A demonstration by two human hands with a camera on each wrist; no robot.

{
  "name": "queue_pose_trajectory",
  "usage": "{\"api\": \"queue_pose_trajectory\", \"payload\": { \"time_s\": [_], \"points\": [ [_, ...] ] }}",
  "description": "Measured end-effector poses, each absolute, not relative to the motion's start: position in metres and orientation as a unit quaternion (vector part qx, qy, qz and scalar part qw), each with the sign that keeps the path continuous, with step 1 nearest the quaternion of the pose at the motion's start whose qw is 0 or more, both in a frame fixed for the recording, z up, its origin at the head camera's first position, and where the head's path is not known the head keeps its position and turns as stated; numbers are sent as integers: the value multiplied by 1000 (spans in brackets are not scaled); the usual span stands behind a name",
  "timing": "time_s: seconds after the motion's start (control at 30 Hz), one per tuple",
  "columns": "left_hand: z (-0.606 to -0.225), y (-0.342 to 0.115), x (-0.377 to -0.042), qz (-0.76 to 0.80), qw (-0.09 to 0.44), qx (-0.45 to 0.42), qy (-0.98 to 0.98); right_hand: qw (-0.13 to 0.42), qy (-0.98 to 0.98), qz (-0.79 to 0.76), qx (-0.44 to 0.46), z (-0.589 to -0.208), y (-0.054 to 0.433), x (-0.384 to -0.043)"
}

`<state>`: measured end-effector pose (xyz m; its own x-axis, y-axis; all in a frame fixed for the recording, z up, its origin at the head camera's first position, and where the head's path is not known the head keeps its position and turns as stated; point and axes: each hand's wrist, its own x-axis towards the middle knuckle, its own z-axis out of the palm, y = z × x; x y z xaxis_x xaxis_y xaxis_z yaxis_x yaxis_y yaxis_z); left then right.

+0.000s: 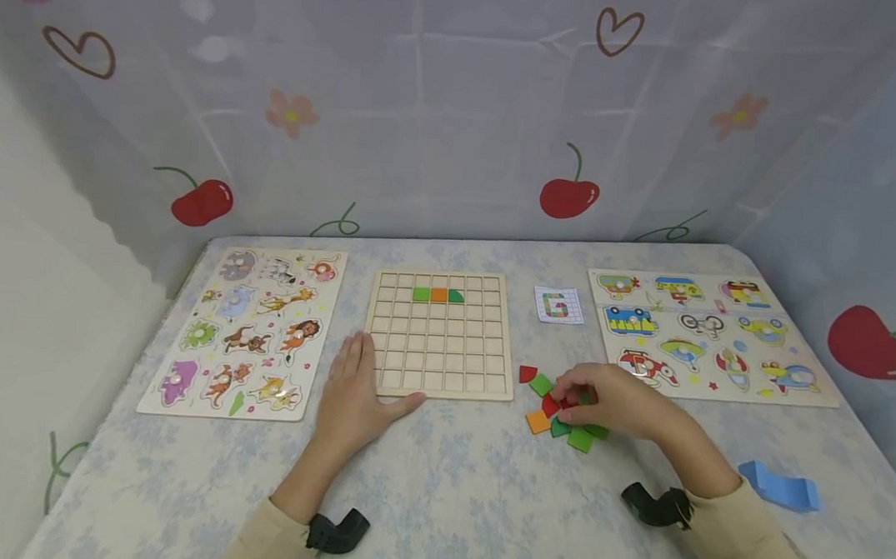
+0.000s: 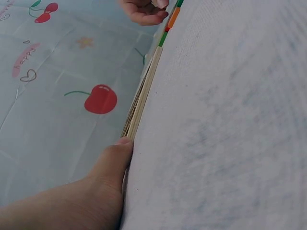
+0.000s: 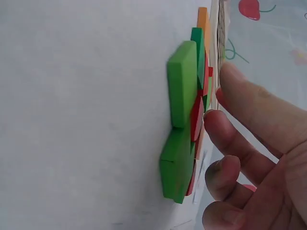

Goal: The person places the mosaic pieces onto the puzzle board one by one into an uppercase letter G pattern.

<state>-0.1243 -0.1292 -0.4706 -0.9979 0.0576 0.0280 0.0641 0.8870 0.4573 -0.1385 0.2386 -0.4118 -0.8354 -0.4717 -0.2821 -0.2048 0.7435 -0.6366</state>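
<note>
My left hand (image 1: 356, 400) lies with straight fingers along the left side of a wooden grid board (image 1: 440, 360), its thumb at the near edge. In the left wrist view the thumb tip meets the board's edge. Near the board's far side sit a light green square tile (image 1: 421, 294), an orange square tile (image 1: 439, 295) and a dark green rounded tile (image 1: 455, 296). My right hand (image 1: 611, 395) is over a loose pile of tiles (image 1: 579, 440), fingers bent. Red shows beside its thumb in the right wrist view; I cannot tell whether a tile is pinched there.
A pattern card (image 1: 559, 305) lies right of the board. An animal puzzle board (image 1: 246, 337) is at the left, a vehicle puzzle board (image 1: 708, 341) at the right. A blue curved block (image 1: 780, 487) rests near the right forearm. A printed curtain (image 1: 454, 146) hangs behind the table.
</note>
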Motion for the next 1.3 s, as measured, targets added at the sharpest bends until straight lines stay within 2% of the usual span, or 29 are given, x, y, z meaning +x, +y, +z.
{"api": "queue_pose_trajectory", "payload": {
  "time_s": [0.27,0.9,1.3],
  "points": [
    [-468,-130,-124,-238,7,-30,-971,204,908,-295,-218,-418,242,-130],
    [-474,-132,-125,-229,13,-36,-973,198,905,-309,-214,-419,242,-126],
    [-472,-131,-124,-233,11,-35,-972,218,896,-336,-194,-421,243,-126]
  ]
}}
